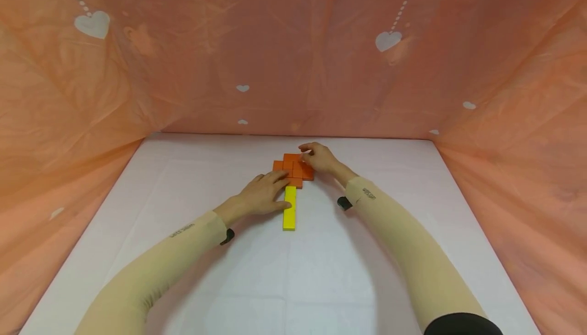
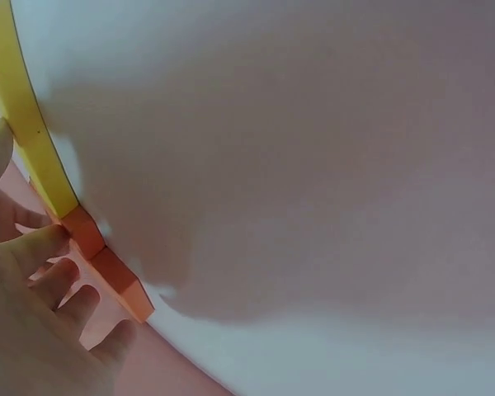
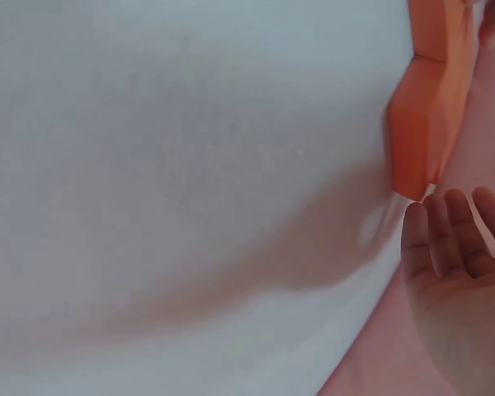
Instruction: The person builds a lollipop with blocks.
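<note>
Several flat orange blocks (image 1: 297,171) lie side by side on the white table, forming a stepped cluster. Below it runs a long yellow block (image 1: 289,220), its far end at the lowest orange piece. My left hand (image 1: 261,195) reaches in from the left, fingers spread over the orange blocks and thumb at the side of the yellow block. In the left wrist view, the fingertips (image 2: 59,238) lie against the orange pieces. At the cluster's upper right is my right hand (image 1: 321,159), its fingers loosely bent. The right wrist view has its fingertips (image 3: 416,216) at an orange block's end.
A white cloth (image 1: 220,284) covers the table. Pinkish-orange curtains with white hearts (image 1: 293,54) hang behind and along both sides. Beige sleeves (image 1: 390,233) cover both forearms, and a small dark device (image 1: 344,203) is at each wrist.
</note>
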{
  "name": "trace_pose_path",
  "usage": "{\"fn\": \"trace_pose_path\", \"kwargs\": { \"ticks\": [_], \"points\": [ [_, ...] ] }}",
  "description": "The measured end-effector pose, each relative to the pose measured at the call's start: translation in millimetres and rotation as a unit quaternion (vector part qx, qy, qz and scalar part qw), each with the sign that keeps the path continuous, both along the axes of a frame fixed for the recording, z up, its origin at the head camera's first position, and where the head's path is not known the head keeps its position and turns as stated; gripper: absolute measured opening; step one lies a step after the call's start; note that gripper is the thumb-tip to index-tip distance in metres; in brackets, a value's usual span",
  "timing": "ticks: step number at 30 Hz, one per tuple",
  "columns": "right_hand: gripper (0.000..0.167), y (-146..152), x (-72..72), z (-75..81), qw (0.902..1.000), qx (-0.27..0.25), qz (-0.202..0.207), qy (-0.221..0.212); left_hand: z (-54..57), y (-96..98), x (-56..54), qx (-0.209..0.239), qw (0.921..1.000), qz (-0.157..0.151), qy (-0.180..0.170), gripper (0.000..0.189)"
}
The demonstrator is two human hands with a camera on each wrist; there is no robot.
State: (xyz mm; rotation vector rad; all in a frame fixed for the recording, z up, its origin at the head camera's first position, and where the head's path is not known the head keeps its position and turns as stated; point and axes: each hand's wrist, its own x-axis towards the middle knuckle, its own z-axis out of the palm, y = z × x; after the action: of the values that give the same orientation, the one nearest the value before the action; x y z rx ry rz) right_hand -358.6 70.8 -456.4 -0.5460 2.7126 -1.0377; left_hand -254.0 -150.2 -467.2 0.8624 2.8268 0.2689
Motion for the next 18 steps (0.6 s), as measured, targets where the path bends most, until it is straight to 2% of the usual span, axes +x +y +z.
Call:
{"fn": "trace_pose_path", "kwargs": {
  "ticks": [10, 14, 18],
  "points": [
    [0.044, 16, 13.6, 19.5, 0.9987, -0.039, -0.002, 0.033, -1.9, -2.7, -3.2, 0.022, 0.9997, -0.003, 0.010, 0.078],
    [0.045, 28, 21.7, 26.4, 0.9961, -0.072, -0.021, 0.048, -0.4, -10.5, -0.1, 0.037, 0.9987, 0.005, 0.033, 0.077],
    [0.044, 48, 35.0, 34.8, 0.9926, -0.080, -0.035, 0.085, 7.4, -26.6, 6.0, 0.051, 0.9961, 0.029, 0.065, 0.078]
  ]
}}
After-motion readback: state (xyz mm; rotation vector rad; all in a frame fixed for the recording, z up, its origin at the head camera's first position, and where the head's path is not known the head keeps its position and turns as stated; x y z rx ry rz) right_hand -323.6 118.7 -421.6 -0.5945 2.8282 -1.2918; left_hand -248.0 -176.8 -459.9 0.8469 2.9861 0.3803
